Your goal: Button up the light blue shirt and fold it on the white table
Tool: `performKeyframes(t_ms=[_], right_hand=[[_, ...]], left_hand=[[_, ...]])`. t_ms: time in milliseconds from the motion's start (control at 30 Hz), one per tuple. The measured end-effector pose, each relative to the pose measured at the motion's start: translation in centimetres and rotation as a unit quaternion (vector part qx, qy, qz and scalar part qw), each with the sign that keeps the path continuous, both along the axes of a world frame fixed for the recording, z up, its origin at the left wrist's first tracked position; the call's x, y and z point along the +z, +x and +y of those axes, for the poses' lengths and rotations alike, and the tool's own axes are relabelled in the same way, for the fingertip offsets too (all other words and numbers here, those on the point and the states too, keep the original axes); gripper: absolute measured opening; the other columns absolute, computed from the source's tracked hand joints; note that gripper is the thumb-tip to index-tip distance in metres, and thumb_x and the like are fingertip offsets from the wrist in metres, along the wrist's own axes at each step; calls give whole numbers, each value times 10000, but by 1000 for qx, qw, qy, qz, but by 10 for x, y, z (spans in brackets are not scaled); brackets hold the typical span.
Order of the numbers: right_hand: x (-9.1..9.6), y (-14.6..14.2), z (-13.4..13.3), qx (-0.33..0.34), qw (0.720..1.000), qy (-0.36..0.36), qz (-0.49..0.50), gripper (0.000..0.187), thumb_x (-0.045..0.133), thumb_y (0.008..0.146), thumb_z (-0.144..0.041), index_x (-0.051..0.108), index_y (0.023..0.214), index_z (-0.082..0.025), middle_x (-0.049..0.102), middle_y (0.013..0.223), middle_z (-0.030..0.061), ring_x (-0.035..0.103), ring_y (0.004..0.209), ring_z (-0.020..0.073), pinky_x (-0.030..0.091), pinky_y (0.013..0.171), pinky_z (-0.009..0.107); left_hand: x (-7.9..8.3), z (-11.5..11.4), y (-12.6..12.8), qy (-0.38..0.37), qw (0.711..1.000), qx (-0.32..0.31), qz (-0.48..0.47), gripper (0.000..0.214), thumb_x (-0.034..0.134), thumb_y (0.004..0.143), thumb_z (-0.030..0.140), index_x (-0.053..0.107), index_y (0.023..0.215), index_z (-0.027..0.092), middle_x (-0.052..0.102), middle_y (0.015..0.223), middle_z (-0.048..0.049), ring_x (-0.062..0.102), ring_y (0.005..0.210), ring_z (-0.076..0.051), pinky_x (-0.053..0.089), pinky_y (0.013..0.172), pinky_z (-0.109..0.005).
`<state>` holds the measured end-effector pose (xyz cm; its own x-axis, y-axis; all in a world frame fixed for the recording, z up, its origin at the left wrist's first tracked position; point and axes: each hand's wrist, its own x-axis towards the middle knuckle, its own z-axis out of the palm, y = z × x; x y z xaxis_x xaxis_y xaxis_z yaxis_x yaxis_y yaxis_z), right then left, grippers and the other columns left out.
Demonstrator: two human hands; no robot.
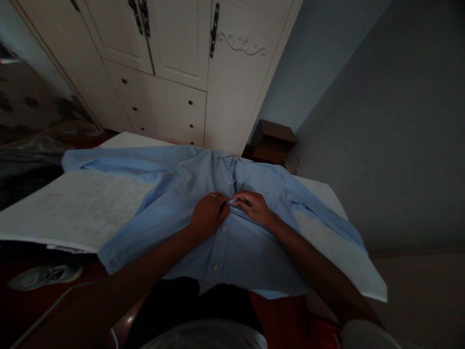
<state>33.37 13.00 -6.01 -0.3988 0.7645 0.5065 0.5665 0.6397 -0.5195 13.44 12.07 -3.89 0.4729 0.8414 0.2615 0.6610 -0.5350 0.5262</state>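
A light blue long-sleeved button-up shirt [254, 247] lies spread face up, its collar pointing away from me and both sleeves stretched outward. At the middle of the front placket, my left hand [210, 212] pinches the fabric edge from the left. Opposite it, my right hand [253, 207] grips the same edge with thumb and fingers, and the cloth is raised into a fold there. The fingertips of both hands nearly meet. Below them the placket is closed, with a white button [215, 267] showing. Above them the front gapes slightly near the collar. Whatever lies between my fingertips is hidden.
The shirt rests on a white table [87, 208]. Behind stands a cream wardrobe [178, 72] with drawers, and beside it a small brown cabinet [272, 140]. Dark cloth [29, 174] lies at the left. A shoe [45, 276] and a pale cord [54, 308] are lower left.
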Motion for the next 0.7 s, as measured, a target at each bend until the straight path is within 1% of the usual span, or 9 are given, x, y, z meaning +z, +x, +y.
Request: performKeyframes(t_ms=[100, 200, 367, 567, 700], right_hand=[[0, 2, 2, 7, 1000, -29, -2, 177, 595, 910, -356, 694, 987, -230, 741, 900, 23, 693, 788, 139, 538, 751, 251], [1, 3, 3, 18, 999, -37, -1, 171, 579, 920, -339, 693, 984, -230, 739, 901, 20, 693, 792, 136, 537, 751, 244], [2, 2, 1, 27, 999, -20, 2, 151, 567, 927, -298, 682, 973, -212, 733, 891, 24, 687, 771, 127, 534, 726, 229], [4, 0, 1, 51, 999, 12, -15, 137, 521, 949, -266, 649, 968, -218, 725, 909, 35, 686, 832, 134, 539, 778, 248], [5, 0, 0, 54, 998, 29, -17, 114, 507, 952, -244, 617, 966, -214, 718, 922, 50, 684, 853, 142, 544, 788, 266]], left_hand=[[1, 1, 0, -12, 1000, -5, 2, 243, 451, 921, 245, 668, 997, 166, 672, 947, -77, 603, 903, -201, 478, 851, -347], [3, 2, 1, -17, 1000, -10, 11, 247, 447, 922, 231, 670, 994, 151, 677, 956, -83, 607, 913, -207, 475, 861, -351], [4, 1, 1, -3, 999, -16, 36, 231, 464, 920, 229, 668, 1006, 164, 674, 952, -75, 606, 930, -210, 475, 863, -339], [0, -1, 0, 31, 997, -29, 59, 227, 546, 904, 317, 667, 1026, 168, 670, 969, -87, 603, 933, -225, 481, 851, -346], [-2, -2, 1, 54, 996, -23, 66, 211, 544, 907, 294, 668, 1021, 166, 678, 962, -82, 613, 935, -226, 487, 840, -348]])
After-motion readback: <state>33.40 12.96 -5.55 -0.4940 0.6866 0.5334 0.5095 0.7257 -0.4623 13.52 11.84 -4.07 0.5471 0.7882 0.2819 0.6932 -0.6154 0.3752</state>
